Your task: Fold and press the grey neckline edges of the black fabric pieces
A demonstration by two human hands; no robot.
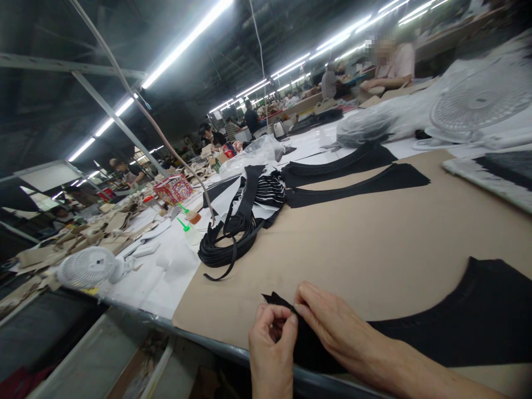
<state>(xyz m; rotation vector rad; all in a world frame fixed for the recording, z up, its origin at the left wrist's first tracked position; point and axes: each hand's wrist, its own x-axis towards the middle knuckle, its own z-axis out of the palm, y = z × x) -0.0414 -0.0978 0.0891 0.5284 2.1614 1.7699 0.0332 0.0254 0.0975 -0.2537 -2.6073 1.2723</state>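
A curved piece of black fabric (474, 316) lies on the brown paper (353, 244) covering the table, near its front edge. My left hand (272, 343) is closed in a pinch at the fabric's left tip. My right hand (336, 327) lies over the fabric beside it, fingers together and pressing down on the same tip. The part of the fabric under both hands is hidden.
A coil of black straps (228, 238) lies on the paper further back, with more black cut pieces (357, 177) behind. Two glue bottles (189, 227), a small white fan (87, 267) and cardboard scraps sit at left. Another fan (477, 102) stands at right. Other people work at far tables.
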